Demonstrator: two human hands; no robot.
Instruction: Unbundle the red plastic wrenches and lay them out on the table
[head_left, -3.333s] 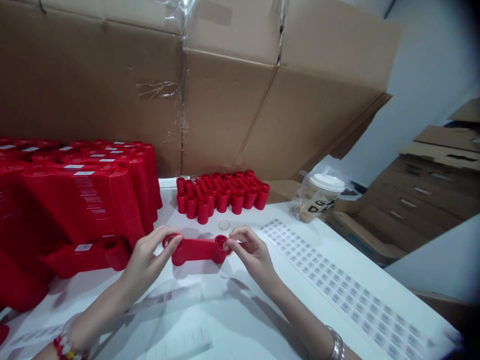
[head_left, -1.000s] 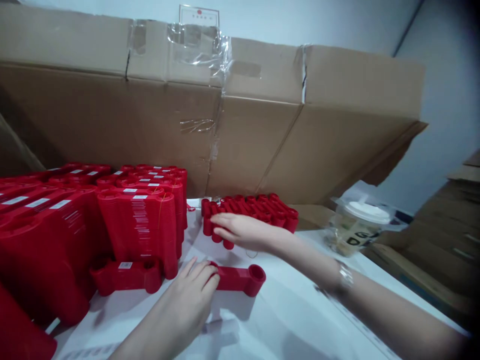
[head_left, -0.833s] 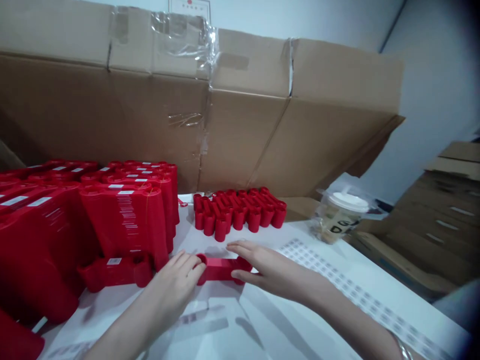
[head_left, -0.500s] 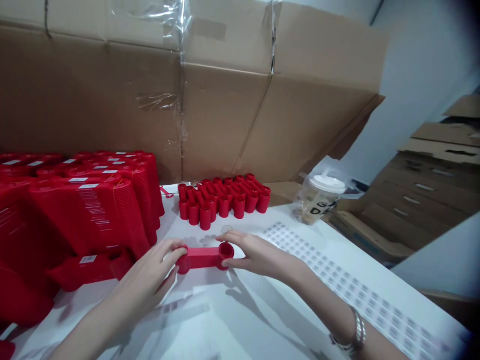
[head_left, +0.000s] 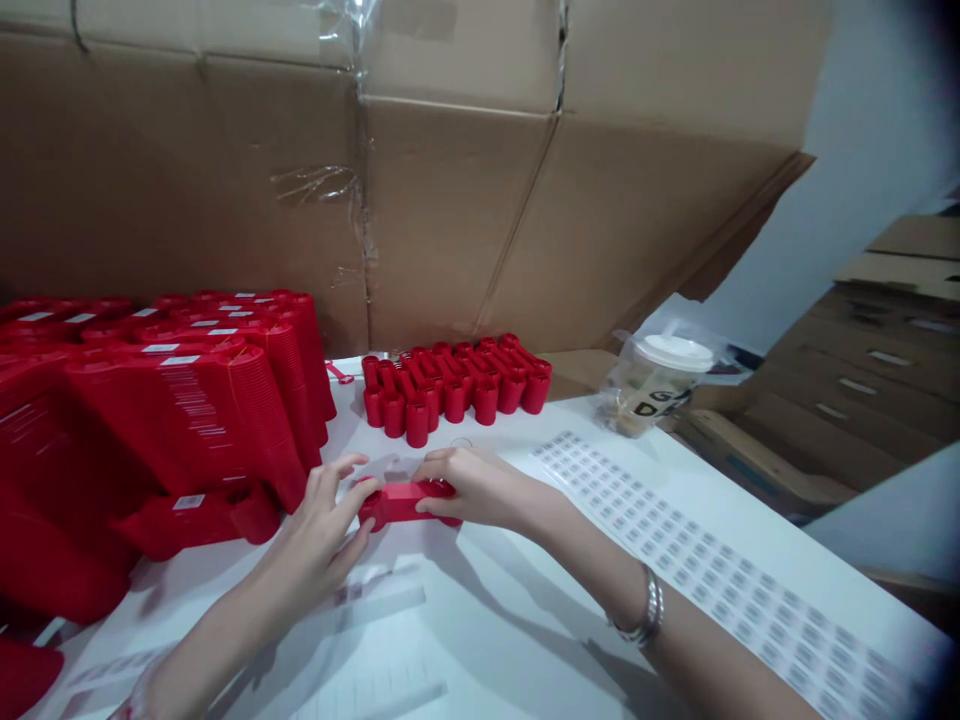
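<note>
On the white table lies a small red bone-shaped block [head_left: 399, 502] with a round end at each side, joined by a straight bar. My right hand [head_left: 469, 487] grips its right end from above and hides much of it. My left hand [head_left: 335, 515] has its thumb and index finger around the left end, the other fingers raised. Just behind stands a group of similar red blocks [head_left: 454, 390] in a tight row. Close to my left hand, a red piece with a white label [head_left: 196, 522] lies before tall red stacks [head_left: 187, 420].
A large cardboard sheet [head_left: 450, 210] rises behind the table. Rows of small printed labels [head_left: 675, 540] run along the right side. A lidded cup in a plastic bag [head_left: 660, 380] stands at the right edge. Cardboard boxes [head_left: 862, 370] are piled beyond. Papers [head_left: 375, 640] lie in front.
My right hand has closed further over the block's right end, covering its round opening. The left hand stays at the left end. The view has shifted slightly.
</note>
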